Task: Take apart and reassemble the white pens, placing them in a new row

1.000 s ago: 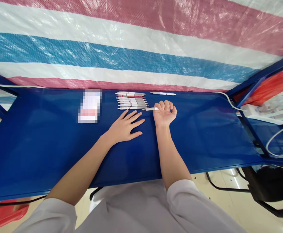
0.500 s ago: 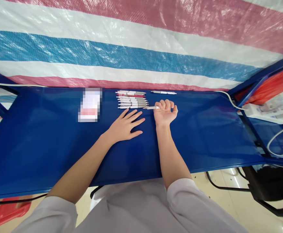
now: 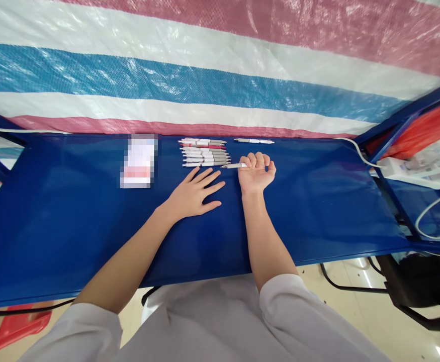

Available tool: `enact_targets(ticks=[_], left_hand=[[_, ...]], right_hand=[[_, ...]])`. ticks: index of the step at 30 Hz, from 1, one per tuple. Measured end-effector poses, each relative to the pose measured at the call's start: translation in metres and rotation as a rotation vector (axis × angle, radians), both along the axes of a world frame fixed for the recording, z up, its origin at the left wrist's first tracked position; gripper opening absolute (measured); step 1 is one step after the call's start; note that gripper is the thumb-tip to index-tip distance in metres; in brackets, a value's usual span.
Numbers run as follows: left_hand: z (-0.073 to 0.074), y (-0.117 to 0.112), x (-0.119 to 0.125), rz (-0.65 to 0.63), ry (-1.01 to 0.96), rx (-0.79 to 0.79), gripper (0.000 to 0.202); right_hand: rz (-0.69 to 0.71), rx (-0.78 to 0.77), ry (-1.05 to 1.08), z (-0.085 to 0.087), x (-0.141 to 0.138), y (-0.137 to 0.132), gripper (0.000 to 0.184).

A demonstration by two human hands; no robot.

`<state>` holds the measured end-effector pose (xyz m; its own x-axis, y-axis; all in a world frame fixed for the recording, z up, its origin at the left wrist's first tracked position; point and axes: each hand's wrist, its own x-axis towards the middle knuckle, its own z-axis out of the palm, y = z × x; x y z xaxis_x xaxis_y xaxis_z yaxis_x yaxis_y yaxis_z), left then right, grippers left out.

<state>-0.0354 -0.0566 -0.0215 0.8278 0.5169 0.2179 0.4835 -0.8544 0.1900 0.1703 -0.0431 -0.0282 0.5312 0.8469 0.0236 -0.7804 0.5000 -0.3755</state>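
My left hand (image 3: 194, 196) lies palm down on the blue table (image 3: 72, 226), its fingers spread, just below a row of pens (image 3: 204, 152). These white and grey pens lie side by side, with a red one among them. My right hand (image 3: 256, 173) is turned palm up with its fingers curled around a white pen (image 3: 235, 165). The pen's tip points left, close to the lower right end of the row. Its other end is hidden in my fingers. Another white pen (image 3: 254, 141) lies alone beyond my right hand.
A blurred-out rectangular item (image 3: 140, 161) lies left of the pens. Striped plastic sheeting (image 3: 204, 90) hangs behind the table. To the right are a white cable (image 3: 355, 147), a power strip (image 3: 412, 173) and a red bag (image 3: 427, 130). A red stool (image 3: 16, 329) stands at lower left.
The view has shifted very slightly. Both hands and the pens keep the same places, with the pen still in my right hand.
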Motion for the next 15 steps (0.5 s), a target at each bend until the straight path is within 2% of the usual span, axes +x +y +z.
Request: enact_targets(ticks=[15], left_hand=[[0.0012,0.0002,0.0023,-0.007,0.000,0.029,0.051]], right_hand=[[0.068,0.090,0.190,0.0042,-0.0004,-0.0041,0.042]])
